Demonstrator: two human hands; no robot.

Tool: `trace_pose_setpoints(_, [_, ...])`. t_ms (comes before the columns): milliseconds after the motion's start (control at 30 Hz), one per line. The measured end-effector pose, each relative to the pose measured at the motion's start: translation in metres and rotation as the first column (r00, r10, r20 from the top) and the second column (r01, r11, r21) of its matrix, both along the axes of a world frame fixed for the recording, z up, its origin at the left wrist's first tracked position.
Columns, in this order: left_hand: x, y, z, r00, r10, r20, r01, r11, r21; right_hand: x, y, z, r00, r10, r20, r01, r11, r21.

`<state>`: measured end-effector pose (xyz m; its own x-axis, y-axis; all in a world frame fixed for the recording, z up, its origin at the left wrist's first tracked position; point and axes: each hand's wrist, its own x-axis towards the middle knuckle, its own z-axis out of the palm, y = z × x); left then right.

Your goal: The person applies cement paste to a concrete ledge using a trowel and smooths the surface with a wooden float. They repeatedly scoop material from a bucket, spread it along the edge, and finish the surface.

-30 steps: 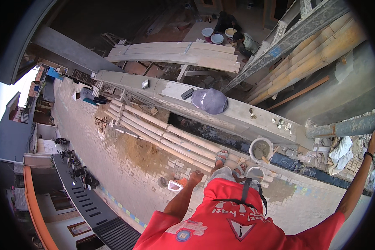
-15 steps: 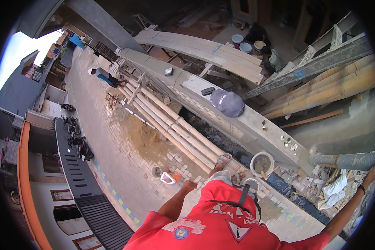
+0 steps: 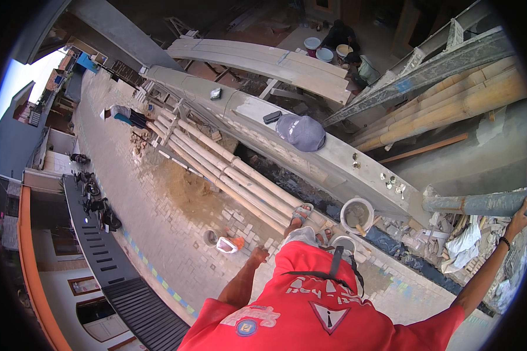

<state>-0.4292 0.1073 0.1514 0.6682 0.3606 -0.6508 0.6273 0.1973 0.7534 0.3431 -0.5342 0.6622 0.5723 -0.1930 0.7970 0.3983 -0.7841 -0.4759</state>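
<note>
Right hand (image 3: 517, 222) at grey pipe (image 3: 474, 204)

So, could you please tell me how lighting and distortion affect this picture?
In the head view, the sky is blown out white; the dark-clothed person nearly melts into shadow; the orange trim bows near the left rim; the right hand sits near the dark rim.

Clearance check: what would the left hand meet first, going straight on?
Along its forearm's line, the left hand would likely meet the bamboo poles first; depth is unclear, so it might pass above them.
</note>
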Motion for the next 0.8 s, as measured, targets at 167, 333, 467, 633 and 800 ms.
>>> trace_pose_setpoints(167, [-0.001,0.002,0.012,0.999,0.016,0.05,-0.014,0.999,-0.037,-0.014,0.021,0.01,1.0,-0.02,-0.005,0.02,0.999,0.036])
trace_pose_setpoints(333, [0.047,-0.012,0.081,0.972,-0.047,-0.229,0.032,0.997,-0.069,-0.028,0.043,0.02,0.997,-0.071,0.036,0.069,0.995,0.065])
trace_pose_setpoints(467, [0.037,0.0,0.084,0.976,-0.147,-0.161,0.148,0.989,-0.009,-0.044,0.068,0.026,1.0,-0.004,0.017,0.002,0.995,0.097])
trace_pose_setpoints(633, [0.079,0.012,0.112,0.888,0.073,-0.454,-0.126,0.988,-0.088,-0.052,0.067,0.029,0.998,-0.054,0.039,0.051,0.996,0.075])
trace_pose_setpoints(800, [0.095,0.028,0.118,0.93,0.043,-0.365,-0.087,0.991,-0.104,-0.051,0.074,0.026,1.0,0.011,0.013,-0.012,0.996,0.087])
